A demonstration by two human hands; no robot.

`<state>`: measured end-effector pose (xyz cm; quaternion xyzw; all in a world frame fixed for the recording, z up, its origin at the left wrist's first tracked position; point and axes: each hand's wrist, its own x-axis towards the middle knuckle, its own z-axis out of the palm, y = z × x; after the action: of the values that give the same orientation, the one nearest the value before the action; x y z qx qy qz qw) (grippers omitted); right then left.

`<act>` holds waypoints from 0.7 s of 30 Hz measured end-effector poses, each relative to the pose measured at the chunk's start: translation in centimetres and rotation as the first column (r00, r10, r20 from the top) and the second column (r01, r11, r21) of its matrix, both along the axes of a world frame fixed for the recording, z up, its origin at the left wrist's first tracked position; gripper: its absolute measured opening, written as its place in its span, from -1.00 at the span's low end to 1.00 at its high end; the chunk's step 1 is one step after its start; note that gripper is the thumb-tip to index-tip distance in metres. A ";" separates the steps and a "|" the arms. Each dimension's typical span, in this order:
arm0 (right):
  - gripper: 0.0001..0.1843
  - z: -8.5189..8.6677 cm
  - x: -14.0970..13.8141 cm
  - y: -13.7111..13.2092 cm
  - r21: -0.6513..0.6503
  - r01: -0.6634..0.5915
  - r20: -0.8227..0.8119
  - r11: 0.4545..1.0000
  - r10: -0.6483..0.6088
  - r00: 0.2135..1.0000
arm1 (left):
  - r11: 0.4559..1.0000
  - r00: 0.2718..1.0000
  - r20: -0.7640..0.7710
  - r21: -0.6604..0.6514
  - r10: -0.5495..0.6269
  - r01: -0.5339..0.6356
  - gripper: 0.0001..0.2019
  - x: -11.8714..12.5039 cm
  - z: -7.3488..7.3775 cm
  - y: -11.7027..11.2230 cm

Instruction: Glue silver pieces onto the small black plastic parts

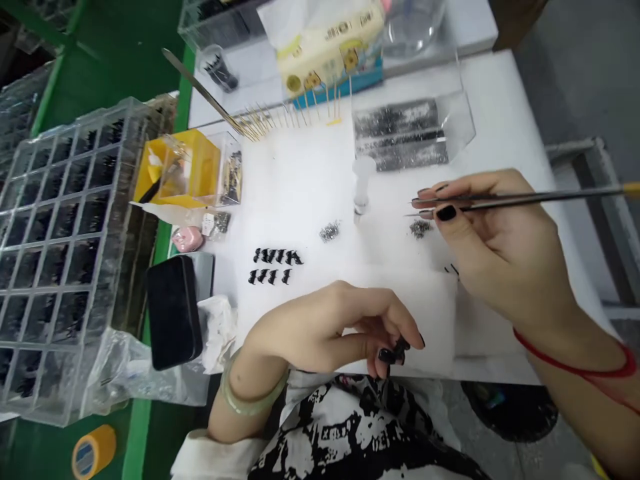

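Observation:
My right hand (493, 247) grips long thin tweezers (525, 198) over the white work surface (310, 187), their tips just above a small heap of tiny dark bits (420, 228). My left hand (330, 330) is curled at the near edge, thumb and fingers pinching a small black piece (400, 348). Two short rows of black lash-like pieces (274, 265) lie left of centre. A second heap of bits (329, 231) sits beside a small clear bottle (362, 187).
A clear gridded organiser (60, 240) full of dark pieces stands at the left. A yellow box (183, 167), a black case (173, 310), a tissue pack (330, 47), a clear tray of dark pieces (400, 133) and a yellow tape roll (93, 450) surround the surface.

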<state>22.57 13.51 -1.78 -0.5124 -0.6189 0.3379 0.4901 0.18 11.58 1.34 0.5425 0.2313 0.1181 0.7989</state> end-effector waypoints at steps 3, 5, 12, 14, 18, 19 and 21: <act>-0.85 0.5 0.2 0.1 -0.014 0.063 0.015 0.998 -0.063 0.998 | 0.999 0.997 0.076 -0.049 -0.020 0.023 -0.75 0.2 -0.7 0.0; -0.81 0.9 0.5 0.4 -0.047 0.068 0.064 0.997 -0.065 0.996 | 0.999 0.993 0.118 -0.043 -0.020 0.025 -0.74 0.3 -1.1 0.2; -0.75 0.4 0.2 3.7 -0.153 -0.009 0.393 0.988 0.070 0.917 | 0.988 0.926 0.344 0.039 -0.154 0.150 -0.81 1.2 -1.1 0.8; -0.70 -0.1 -0.3 4.9 -0.214 -0.026 0.427 0.976 0.118 0.897 | 0.973 0.893 0.389 0.126 -0.228 0.193 -0.82 1.5 -0.8 0.9; -0.72 0.1 -0.3 5.5 -0.308 0.015 0.360 0.951 0.101 0.928 | 0.940 0.914 0.331 0.316 -0.234 0.127 -0.79 1.4 -0.2 0.7; -0.72 0.5 -0.1 4.8 -0.312 0.050 0.312 0.949 0.053 0.949 | 0.929 0.935 0.294 0.362 -0.196 0.081 -0.75 1.2 0.1 0.5; -0.70 1.3 0.4 2.2 -0.303 0.130 0.166 0.944 -0.082 0.983 | 0.876 0.974 0.208 0.482 -0.092 -0.020 -0.65 0.8 0.8 0.0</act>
<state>23.00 15.69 -0.47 -0.6403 -0.5645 0.3647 0.3720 0.98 11.58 2.15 0.7112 0.0924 0.2174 0.6621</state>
